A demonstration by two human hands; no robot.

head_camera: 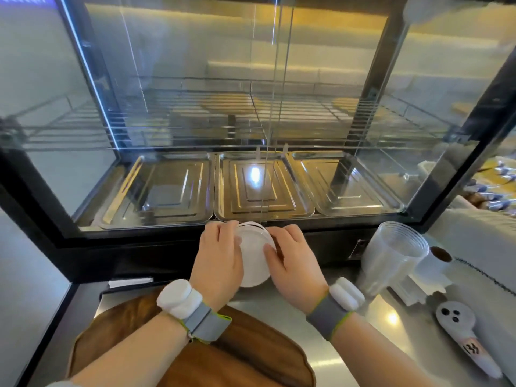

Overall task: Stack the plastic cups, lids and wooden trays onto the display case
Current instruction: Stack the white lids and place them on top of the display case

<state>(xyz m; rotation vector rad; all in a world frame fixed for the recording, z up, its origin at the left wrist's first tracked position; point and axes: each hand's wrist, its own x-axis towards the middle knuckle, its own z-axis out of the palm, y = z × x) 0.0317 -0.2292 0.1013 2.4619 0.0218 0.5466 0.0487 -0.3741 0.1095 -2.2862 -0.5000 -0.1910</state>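
Note:
A stack of white plastic lids (pixel 253 255) stands on the steel counter just in front of the glass display case (pixel 251 107). My left hand (pixel 217 255) grips its left side and my right hand (pixel 293 261) grips its right side, fingers over the top rim. A stack of clear plastic cups (pixel 391 258) lies tilted at the right, its mouth facing up. Dark wooden trays (pixel 195 356) lie on the counter under my forearms, partly hidden by them.
Three metal pans (pixel 259 188) line the bottom of the case behind glass, with a wire rack (pixel 251 118) above. A grey handled tool (pixel 460 331) and white folded items (pixel 418 286) sit at the right. A dark notepad (pixel 128 284) rests left of the lids.

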